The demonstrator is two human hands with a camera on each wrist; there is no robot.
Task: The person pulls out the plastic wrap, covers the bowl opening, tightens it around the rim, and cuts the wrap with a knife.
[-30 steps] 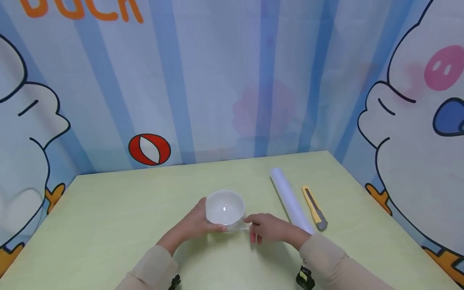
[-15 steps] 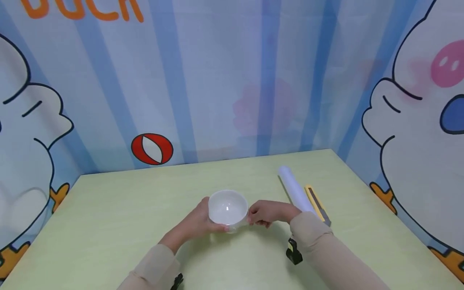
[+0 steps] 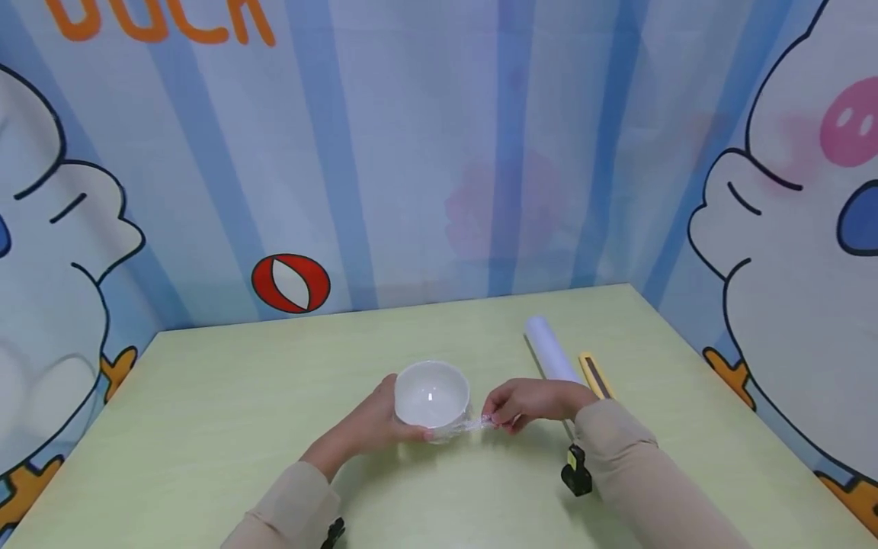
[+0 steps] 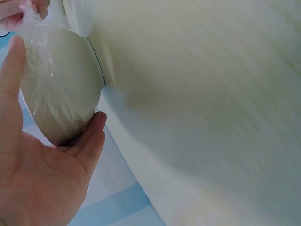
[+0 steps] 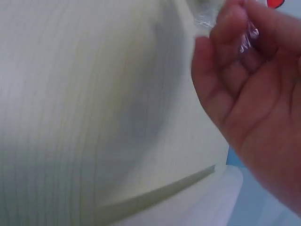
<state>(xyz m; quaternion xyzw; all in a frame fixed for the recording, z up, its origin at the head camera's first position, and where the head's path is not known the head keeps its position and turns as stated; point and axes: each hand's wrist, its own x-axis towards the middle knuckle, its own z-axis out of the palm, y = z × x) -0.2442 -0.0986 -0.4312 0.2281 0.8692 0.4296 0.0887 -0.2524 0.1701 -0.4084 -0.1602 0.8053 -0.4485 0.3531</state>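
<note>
My left hand (image 3: 376,421) grips a white bowl (image 3: 432,390) by its left side, thumb at the near edge, and holds it above the table. Clear plastic wrap (image 3: 475,425) covers the bowl's near side and trails off to the right. With its fingertips my right hand (image 3: 531,402) pinches the gathered end of that wrap. In the left wrist view the wrap (image 4: 43,59) looks creased and pulled into a bunch against the bowl (image 4: 73,77). A shiny twist of wrap (image 5: 245,44) shows between the right fingers in the right wrist view.
A pale lilac roll (image 3: 549,347) lies behind the right hand, partly covered by it. Beside it is a yellow utility knife (image 3: 595,374), its near end hidden by the sleeve. The light green table (image 3: 274,381) meets a patterned curtain (image 3: 411,191) at its back edge.
My right hand first went up close to the bowl's right side, then drew away to the right, stretching the wrap out between them. The left hand keeps holding the bowl.
</note>
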